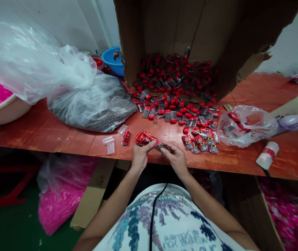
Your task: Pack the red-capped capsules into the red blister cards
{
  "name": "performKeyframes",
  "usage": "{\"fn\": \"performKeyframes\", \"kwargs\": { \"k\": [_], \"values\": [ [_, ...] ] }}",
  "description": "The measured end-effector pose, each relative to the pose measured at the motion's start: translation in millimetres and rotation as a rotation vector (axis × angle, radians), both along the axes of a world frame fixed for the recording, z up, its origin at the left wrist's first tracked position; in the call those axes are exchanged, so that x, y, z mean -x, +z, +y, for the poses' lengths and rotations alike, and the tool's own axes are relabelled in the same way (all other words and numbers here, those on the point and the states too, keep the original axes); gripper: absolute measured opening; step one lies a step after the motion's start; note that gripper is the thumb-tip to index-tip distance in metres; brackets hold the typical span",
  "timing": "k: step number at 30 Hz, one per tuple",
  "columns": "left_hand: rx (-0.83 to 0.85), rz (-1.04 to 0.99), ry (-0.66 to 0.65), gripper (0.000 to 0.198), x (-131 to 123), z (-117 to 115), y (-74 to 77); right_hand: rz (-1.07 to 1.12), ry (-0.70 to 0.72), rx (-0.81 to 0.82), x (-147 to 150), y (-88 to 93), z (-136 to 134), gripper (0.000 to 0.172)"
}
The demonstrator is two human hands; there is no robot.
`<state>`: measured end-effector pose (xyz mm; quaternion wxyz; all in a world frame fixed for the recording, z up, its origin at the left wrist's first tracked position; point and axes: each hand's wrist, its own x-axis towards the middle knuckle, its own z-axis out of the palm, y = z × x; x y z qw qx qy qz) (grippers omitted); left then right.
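Head view: just below frame centre, I see the left hand (140, 155) gripping red packets (143, 137), the right hand (176, 157) pinching dark beads (160, 147) beside them.

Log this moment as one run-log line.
Left hand: holding red packets | right hand: pinching at dark beads | nearby: packet pile | beyond: red-topped containers, cardboard box

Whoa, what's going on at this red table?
A person holds small red packets in the left hand, and the right hand is at their dark end. Similar packets lie to the right. Red-capped containers are heaped in and before a cardboard box.
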<state>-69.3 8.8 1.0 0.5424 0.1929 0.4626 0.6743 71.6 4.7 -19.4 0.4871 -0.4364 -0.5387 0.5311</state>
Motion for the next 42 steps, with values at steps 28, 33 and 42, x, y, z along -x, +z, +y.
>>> {"fn": "performKeyframes", "kwargs": {
  "k": [28, 33, 42],
  "values": [
    [0.154, -0.086, -0.218, 0.026, -14.5, -4.7, -6.1, 0.075, -0.043, 0.163, -11.1, -11.1, 7.8, 0.028],
    [0.173, -0.19, -0.221, 0.023, -21.8, 4.5, -14.4, -0.026, -0.074, 0.081, -29.2, -10.9, 19.3, 0.027],
    [0.243, -0.262, -0.086, 0.018, -22.8, 10.9, -18.5, -0.585, -0.723, -0.324, -117.2, 9.1, 56.0, 0.03]
  ]
}}
